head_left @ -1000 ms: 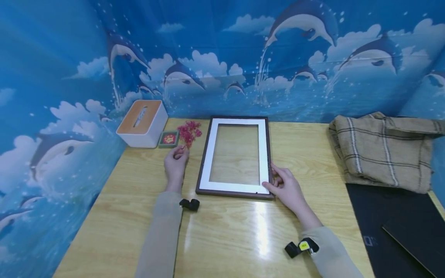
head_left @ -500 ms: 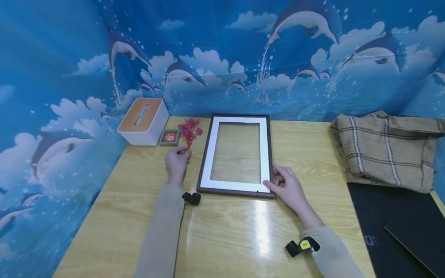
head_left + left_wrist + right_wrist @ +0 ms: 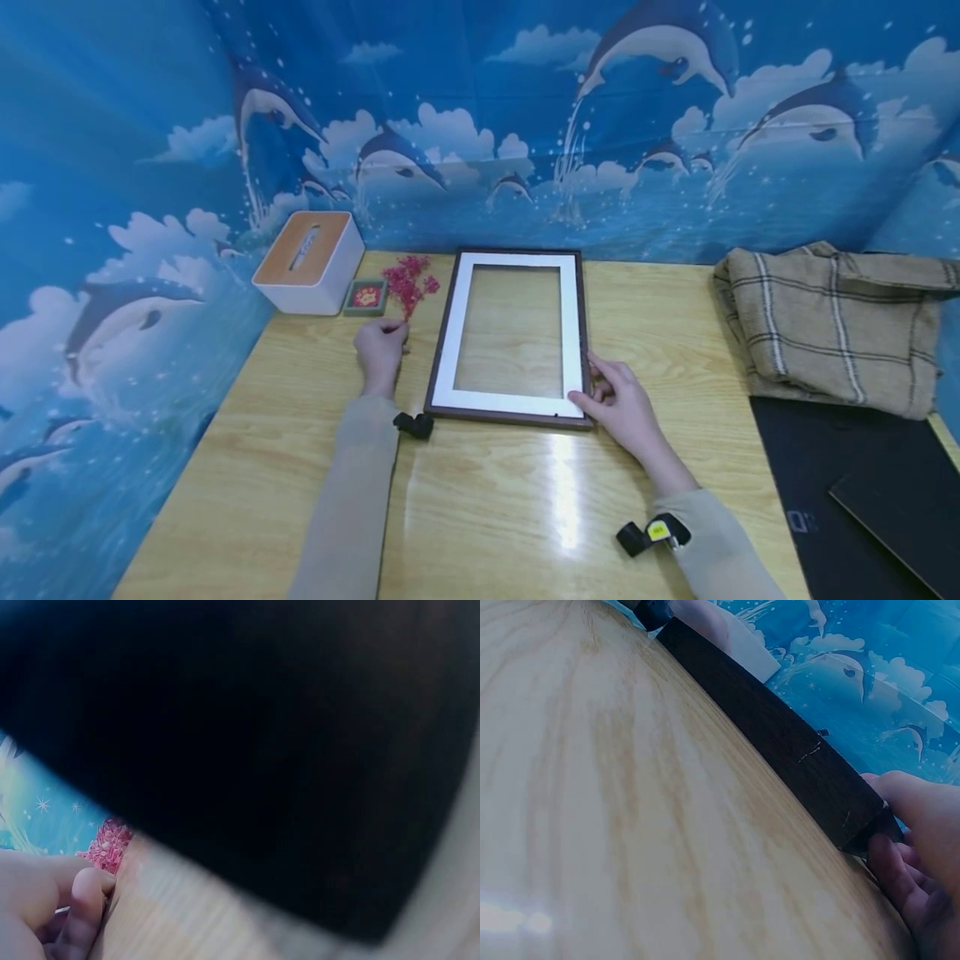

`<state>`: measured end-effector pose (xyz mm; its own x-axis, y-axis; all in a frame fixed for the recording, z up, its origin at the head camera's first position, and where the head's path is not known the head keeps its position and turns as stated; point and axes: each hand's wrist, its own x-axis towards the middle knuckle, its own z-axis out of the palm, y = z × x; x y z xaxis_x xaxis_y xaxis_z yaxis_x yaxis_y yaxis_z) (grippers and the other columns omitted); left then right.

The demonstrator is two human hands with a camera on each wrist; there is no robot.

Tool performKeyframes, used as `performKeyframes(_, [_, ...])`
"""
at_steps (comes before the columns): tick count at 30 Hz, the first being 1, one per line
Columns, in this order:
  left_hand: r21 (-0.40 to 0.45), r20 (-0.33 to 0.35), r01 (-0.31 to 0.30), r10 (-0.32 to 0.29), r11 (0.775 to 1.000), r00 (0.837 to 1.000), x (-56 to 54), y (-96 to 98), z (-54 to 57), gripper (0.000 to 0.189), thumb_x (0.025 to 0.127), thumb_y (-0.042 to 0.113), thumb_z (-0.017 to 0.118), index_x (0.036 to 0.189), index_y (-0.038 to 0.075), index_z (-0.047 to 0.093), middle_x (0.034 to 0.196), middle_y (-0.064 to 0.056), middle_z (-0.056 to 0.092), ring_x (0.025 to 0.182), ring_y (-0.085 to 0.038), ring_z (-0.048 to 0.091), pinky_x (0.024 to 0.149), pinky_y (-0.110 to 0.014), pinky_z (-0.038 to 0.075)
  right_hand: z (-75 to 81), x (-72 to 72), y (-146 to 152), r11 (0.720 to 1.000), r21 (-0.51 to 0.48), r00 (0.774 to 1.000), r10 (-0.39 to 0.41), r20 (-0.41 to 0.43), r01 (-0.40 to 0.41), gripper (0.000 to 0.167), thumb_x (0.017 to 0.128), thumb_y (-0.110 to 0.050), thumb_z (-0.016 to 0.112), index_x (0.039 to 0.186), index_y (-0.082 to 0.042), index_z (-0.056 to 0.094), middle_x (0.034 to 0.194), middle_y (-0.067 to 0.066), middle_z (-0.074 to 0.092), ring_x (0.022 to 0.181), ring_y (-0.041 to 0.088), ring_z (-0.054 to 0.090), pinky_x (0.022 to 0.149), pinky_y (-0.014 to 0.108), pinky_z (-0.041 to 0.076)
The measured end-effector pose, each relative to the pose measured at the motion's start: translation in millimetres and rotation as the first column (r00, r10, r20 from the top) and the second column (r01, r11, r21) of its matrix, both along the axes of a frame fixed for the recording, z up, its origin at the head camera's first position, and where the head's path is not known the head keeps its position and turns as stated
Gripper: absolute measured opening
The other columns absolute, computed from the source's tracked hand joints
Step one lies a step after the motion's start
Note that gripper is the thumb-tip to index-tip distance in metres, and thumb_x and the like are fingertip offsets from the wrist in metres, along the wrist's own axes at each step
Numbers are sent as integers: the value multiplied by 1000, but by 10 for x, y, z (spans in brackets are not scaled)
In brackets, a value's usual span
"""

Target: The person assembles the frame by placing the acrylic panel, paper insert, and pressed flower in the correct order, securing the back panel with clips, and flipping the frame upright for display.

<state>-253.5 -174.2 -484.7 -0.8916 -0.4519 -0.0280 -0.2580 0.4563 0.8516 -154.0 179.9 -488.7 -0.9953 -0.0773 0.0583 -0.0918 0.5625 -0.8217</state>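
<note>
My left hand pinches the thin stem of a sprig of pink dried flowers, its blooms pointing away from me. In the left wrist view a large dark shape blocks most of the picture; the thumb and fingers show low at the left, the pink blooms just beyond. A dark picture frame with a white mat lies flat in the middle of the table. At its near right corner my right hand grips it, thumb on top, seen also beside the frame's dark edge.
Back left stand a white tissue box with a wooden lid and a small green square box. A folded plaid cloth lies at the right, above a black sheet with a dark panel. Dolphin-print curtain borders the table.
The left fingers and the sprig have shifted slightly, and the blooms have turned a little. The right hand keeps its grip on the picture frame, which has not visibly moved on the table.
</note>
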Motion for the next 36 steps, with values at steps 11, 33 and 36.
performKeyframes(11, [85, -4, 21, -21, 996, 1000, 28, -12, 16, 17, 85, 10, 69, 100, 2, 72, 95, -15, 69, 54, -8, 60, 54, -21, 53, 0, 12, 0, 1000, -2, 1000, -2, -5, 2, 76, 81, -32, 77, 143, -4, 42, 117, 12, 51, 77, 17, 54, 61, 22, 49])
performKeyframes(33, [58, 40, 83, -86, 995, 995, -88, -72, 46, 20, 89, 13, 68, 104, 1, 71, 95, -17, 69, 46, -6, 55, 47, -21, 51, 2, 11, -1, 1000, 8, 1000, -10, 12, 9, 76, 82, -33, 75, 143, -4, 41, 118, 12, 50, 78, 17, 54, 61, 22, 50])
performKeyframes(36, [-41, 74, 131, -128, 991, 989, -73, -61, 81, 18, 88, 13, 68, 101, 2, 71, 95, -16, 69, 49, -8, 55, 48, -22, 51, -1, 9, 2, 1000, 12, 1000, -10, 10, 10, 76, 82, -34, 75, 143, -4, 41, 118, 13, 50, 79, 17, 54, 61, 22, 50])
